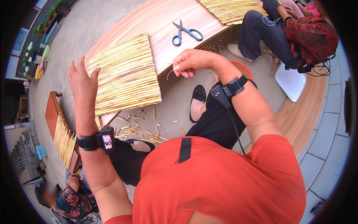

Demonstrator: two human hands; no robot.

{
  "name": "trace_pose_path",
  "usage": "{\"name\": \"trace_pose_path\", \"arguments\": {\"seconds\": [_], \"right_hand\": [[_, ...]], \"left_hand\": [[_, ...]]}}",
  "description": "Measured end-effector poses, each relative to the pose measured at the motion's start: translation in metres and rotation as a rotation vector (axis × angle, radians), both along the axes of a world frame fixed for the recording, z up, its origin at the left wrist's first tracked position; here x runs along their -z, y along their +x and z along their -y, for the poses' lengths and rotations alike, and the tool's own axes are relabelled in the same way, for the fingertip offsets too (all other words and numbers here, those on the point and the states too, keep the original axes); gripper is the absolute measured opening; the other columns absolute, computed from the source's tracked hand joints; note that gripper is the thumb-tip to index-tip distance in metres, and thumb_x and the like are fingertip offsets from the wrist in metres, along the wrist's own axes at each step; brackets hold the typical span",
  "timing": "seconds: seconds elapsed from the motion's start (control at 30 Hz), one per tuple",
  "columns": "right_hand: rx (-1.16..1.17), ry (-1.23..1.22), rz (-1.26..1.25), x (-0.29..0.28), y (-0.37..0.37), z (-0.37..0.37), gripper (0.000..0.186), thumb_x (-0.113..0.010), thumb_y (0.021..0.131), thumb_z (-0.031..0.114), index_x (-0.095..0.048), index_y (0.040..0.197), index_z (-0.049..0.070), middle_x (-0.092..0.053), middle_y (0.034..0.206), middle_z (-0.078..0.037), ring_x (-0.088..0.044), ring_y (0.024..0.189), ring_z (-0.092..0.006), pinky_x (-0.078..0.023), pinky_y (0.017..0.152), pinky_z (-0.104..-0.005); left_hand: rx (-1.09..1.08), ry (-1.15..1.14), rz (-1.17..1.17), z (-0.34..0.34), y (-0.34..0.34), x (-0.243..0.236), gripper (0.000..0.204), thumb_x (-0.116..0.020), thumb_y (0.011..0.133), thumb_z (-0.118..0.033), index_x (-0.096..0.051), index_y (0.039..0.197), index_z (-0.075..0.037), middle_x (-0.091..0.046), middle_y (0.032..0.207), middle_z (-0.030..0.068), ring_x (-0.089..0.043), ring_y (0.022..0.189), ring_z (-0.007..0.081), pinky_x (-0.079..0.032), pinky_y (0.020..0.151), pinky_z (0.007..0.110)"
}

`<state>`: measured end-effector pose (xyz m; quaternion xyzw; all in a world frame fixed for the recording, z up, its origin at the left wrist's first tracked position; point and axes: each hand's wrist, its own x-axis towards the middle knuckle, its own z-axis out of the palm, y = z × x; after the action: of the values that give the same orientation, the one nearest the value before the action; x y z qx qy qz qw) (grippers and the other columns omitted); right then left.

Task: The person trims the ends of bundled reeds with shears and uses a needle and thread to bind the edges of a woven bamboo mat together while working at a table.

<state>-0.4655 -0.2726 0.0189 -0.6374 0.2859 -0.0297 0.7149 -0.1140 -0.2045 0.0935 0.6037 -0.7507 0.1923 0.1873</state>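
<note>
A woven mat of thin yellow straw stalks (125,74) lies on a long wooden board (164,22). My left hand (81,79) rests flat with fingers spread on the mat's left edge. Over the board's near edge, my right hand (190,61) is pinched shut on a thin thread or needle that trails toward the mat; it is too fine to tell which. Blue-handled scissors (186,33) lie on the board beyond my right hand. Both wrists wear black bands with small devices.
Cut straw bits (140,128) litter the concrete floor under the board. Another straw mat (233,9) lies at the board's far end beside a seated person (283,33). A second person (71,198) sits at lower left near a wooden bench with straw (63,138).
</note>
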Motion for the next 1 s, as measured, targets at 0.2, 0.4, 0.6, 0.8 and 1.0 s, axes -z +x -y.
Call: {"name": "trace_pose_path", "arguments": {"seconds": [0.2,0.4,0.6,0.8,1.0], "right_hand": [[-0.067,-0.019,-0.016,-0.004,0.012,-0.001,0.018,-0.052,0.088,0.016,-0.063,0.078,0.005,-0.057,0.061,0.002,-0.052,0.052,-0.0044,-0.040,0.048,-0.0191],[-0.145,-0.052,-0.066,-0.006,0.019,-0.007,0.018,-0.052,0.087,0.016,-0.061,0.075,0.006,-0.057,0.062,0.002,-0.053,0.054,-0.0052,-0.041,0.049,-0.0197],[-0.198,-0.340,-0.540,0.014,0.002,0.005,0.016,-0.056,0.080,0.012,-0.061,0.093,0.003,-0.063,0.079,-0.007,-0.061,0.070,-0.0162,-0.049,0.062,-0.0298],[0.231,-1.089,-0.571,0.014,0.001,0.000,0.052,-0.062,0.078,0.017,-0.046,0.127,0.007,-0.055,0.118,-0.018,-0.055,0.106,-0.0333,-0.045,0.089,-0.0399],[-0.135,-0.803,-0.627,-0.024,0.042,-0.009,0.048,-0.065,0.079,0.020,-0.051,0.122,0.004,-0.060,0.109,-0.021,-0.057,0.103,-0.0349,-0.045,0.087,-0.0406]], "left_hand": [[0.099,0.778,-1.320,-0.028,-0.138,0.000,0.036,-0.056,0.086,0.000,-0.052,0.121,-0.002,-0.060,0.108,0.0126,-0.062,0.072,0.0120,-0.051,0.062,0.023],[0.226,0.454,-0.476,-0.032,-0.152,0.048,0.011,-0.065,0.081,-0.010,-0.060,0.091,-0.006,-0.059,0.066,0.0112,-0.060,0.060,0.0220,-0.046,0.055,0.031],[-0.069,0.275,-0.986,-0.027,-0.069,0.021,0.011,-0.058,0.089,-0.011,-0.059,0.081,-0.003,-0.049,0.061,-0.0043,-0.041,0.050,0.0045,-0.034,0.046,0.019],[-0.022,0.003,-1.500,-0.011,-0.003,-0.025,0.010,-0.059,0.089,-0.012,-0.060,0.085,-0.002,-0.050,0.060,-0.0020,-0.042,0.048,0.0044,-0.037,0.046,0.017],[-0.276,0.367,-0.167,-0.034,0.036,-0.026,0.067,-0.066,0.078,-0.010,-0.039,0.137,-0.027,-0.024,0.146,0.0213,-0.020,0.137,0.0331,-0.021,0.109,0.042]]}}
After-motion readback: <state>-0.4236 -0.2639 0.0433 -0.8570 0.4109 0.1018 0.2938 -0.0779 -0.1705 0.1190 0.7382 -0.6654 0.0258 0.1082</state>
